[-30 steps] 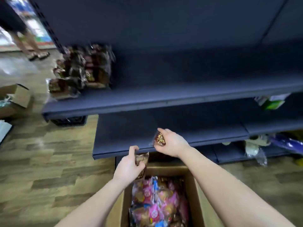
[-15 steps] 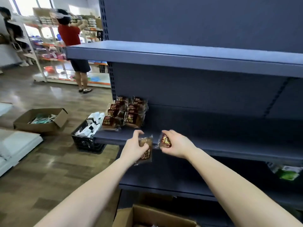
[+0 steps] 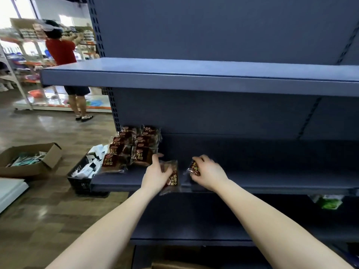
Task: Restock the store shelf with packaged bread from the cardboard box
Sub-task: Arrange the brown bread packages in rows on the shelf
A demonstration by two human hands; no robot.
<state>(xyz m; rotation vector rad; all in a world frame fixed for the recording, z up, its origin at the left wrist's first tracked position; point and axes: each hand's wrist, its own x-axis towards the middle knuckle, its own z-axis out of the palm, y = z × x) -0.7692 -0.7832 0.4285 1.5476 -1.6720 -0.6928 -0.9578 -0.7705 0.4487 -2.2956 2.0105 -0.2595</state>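
- A shop, seen from an aisle: tall dark-blue metal shelving (image 3: 213, 82) with slotted uprights (image 3: 116, 111) and long boards one above another fills the right.
- Identical packaged bread (image 3: 136, 150) stands in two neat rows at the left end of the middle board, labels facing out.
- Far left, white racks (image 3: 21, 61) carry small colourful goods; a person in a red top (image 3: 62, 52) reaches up to them.
- On the wood-pattern floor (image 3: 38, 220) at left sit an open cardboard box (image 3: 49, 159) of packets and a black crate (image 3: 79, 182) of stock.

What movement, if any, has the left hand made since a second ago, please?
Yes: the left hand rose from above the box to the shelf edge, right of the stacked bread packets.
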